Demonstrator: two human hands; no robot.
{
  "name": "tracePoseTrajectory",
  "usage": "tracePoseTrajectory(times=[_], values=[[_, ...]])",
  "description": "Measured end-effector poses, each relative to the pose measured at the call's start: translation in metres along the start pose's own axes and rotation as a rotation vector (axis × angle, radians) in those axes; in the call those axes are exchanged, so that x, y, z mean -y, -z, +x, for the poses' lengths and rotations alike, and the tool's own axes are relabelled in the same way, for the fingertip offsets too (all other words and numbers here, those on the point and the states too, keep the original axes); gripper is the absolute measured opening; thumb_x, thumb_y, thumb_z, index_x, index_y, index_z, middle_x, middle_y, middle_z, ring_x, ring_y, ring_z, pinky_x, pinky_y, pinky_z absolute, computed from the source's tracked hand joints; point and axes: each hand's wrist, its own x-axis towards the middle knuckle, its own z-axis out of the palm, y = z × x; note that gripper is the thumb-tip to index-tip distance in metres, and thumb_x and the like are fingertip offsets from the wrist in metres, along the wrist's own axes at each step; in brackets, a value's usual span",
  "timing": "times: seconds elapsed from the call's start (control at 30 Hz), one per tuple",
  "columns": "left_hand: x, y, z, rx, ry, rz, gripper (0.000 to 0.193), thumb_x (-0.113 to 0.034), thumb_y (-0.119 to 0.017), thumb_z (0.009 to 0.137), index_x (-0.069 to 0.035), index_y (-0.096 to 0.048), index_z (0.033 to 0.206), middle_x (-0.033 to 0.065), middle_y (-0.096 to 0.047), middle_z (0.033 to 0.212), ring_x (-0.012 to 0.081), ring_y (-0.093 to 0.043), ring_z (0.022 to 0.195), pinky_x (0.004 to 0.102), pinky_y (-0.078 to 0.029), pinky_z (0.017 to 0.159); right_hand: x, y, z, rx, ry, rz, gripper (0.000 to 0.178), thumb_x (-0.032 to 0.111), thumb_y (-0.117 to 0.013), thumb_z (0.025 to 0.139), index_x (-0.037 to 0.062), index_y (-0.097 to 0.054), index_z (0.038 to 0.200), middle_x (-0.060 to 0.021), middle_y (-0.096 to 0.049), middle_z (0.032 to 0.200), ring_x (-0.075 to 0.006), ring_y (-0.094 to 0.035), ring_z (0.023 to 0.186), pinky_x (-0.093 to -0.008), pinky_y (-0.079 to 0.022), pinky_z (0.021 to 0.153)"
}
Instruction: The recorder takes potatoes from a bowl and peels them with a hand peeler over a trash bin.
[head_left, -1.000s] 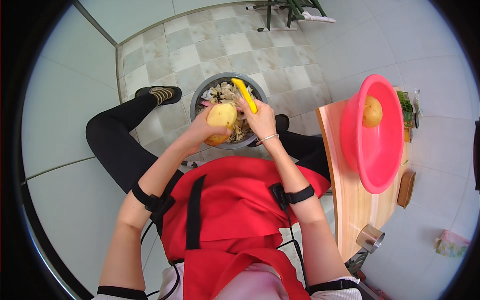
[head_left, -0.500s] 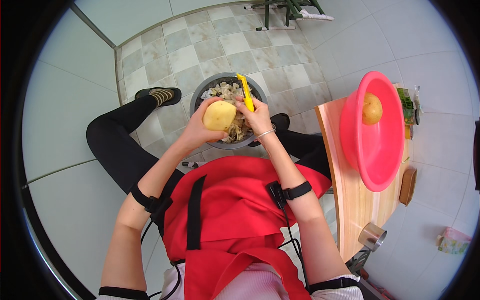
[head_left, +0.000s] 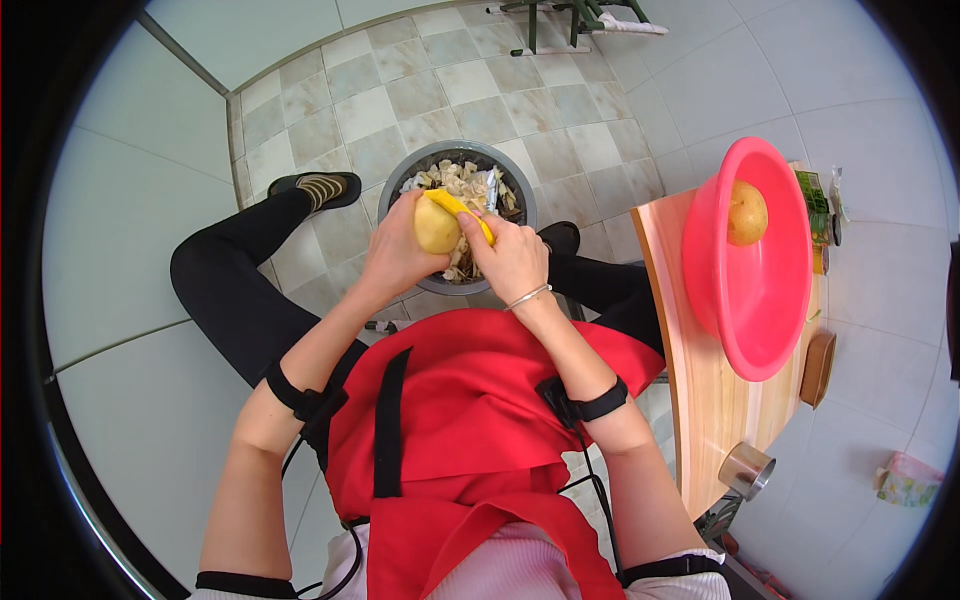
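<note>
My left hand (head_left: 397, 246) is wrapped round a pale yellow peeled potato (head_left: 436, 228), tilted over a grey bin (head_left: 527, 215). In my right hand (head_left: 512, 258) is a yellow peeler (head_left: 462, 208), its head lying across the upper part of the potato. The fingers of that hand are closed round the peeler's handle. Beneath both hands, peelings and scraps (head_left: 459, 180) fill the bin, partly hidden by my hands and the potato.
On the right, a pink basin (head_left: 735, 345) with one potato (head_left: 747, 213) in it stands on a wooden table (head_left: 690, 400). A metal cup (head_left: 746, 470) and a small brown basket (head_left: 817, 368) are also there. Green-legged stools (head_left: 575, 25) stand on the tiled floor at the far side.
My right hand has brought the peeler left and down onto the potato, from being held upright beside it. The left hand has turned the potato slightly.
</note>
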Motion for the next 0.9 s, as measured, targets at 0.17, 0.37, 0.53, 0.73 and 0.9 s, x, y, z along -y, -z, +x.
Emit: tracePoseTrajectory(times=[0.17, 0.37, 0.53, 0.73, 0.9], values=[[-0.002, -0.001, -0.005, -0.005, -0.021, 0.012, 0.078, -0.017, -0.075, 0.051, -0.002, -0.043, 0.120, 0.0178, -0.056, 0.111, 0.0337, -0.055, 0.104, 0.0390, -0.046, 0.086, -0.009, 0.000, 0.013, -0.021, -0.018, -0.063, 0.053, 0.055, -0.045, 0.085, 0.0082, -0.067, 0.077, -0.0218, -0.060, 0.064, -0.0389, -0.061, 0.065, -0.0462, -0.049, 0.058], [-0.011, 0.002, -0.005, 0.009, 0.006, -0.058, 0.079, -0.015, -0.075, 0.050, -0.002, -0.043, 0.120, 0.0169, -0.056, 0.110, 0.0331, -0.055, 0.104, 0.0388, -0.046, 0.086, -0.031, -0.003, 0.025, -0.048, -0.113, -0.041, 0.052, 0.056, -0.047, 0.084, 0.0081, -0.067, 0.078, -0.0204, -0.061, 0.064, -0.0373, -0.062, 0.066, -0.0434, -0.049, 0.059], [-0.005, -0.003, -0.004, 0.020, -0.027, -0.009, 0.079, -0.015, -0.075, 0.049, -0.002, -0.042, 0.120, 0.0168, -0.056, 0.109, 0.0332, -0.055, 0.103, 0.0386, -0.045, 0.086, -0.028, -0.029, 0.024, 0.026, 0.005, 0.857, 0.031, 0.032, -0.068, 0.079, 0.0017, -0.066, 0.084, -0.0069, -0.063, 0.066, -0.0142, -0.058, 0.058, -0.0287, -0.045, 0.056], [0.008, -0.007, -0.004, 0.087, 0.105, -0.170, 0.081, -0.017, -0.078, 0.050, -0.002, -0.042, 0.121, 0.0173, -0.057, 0.109, 0.0286, -0.057, 0.102, 0.0356, -0.045, 0.087, -0.033, -0.021, 0.025, -0.045, -0.032, 0.692, 0.024, 0.023, -0.069, 0.077, 0.0021, -0.065, 0.088, -0.0072, -0.061, 0.064, -0.0129, -0.057, 0.057, -0.0294, -0.044, 0.055], [0.012, -0.007, 0.001, 0.081, 0.193, -0.305, 0.083, -0.020, -0.081, 0.051, 0.000, -0.042, 0.121, 0.0156, -0.058, 0.108, 0.0233, -0.057, 0.100, 0.0322, -0.045, 0.087, -0.036, -0.023, 0.019, -0.172, 0.084, 0.427, 0.022, 0.026, -0.065, 0.079, 0.0058, -0.065, 0.087, -0.0154, -0.058, 0.059, -0.0273, -0.061, 0.057, -0.0365, -0.045, 0.052]])
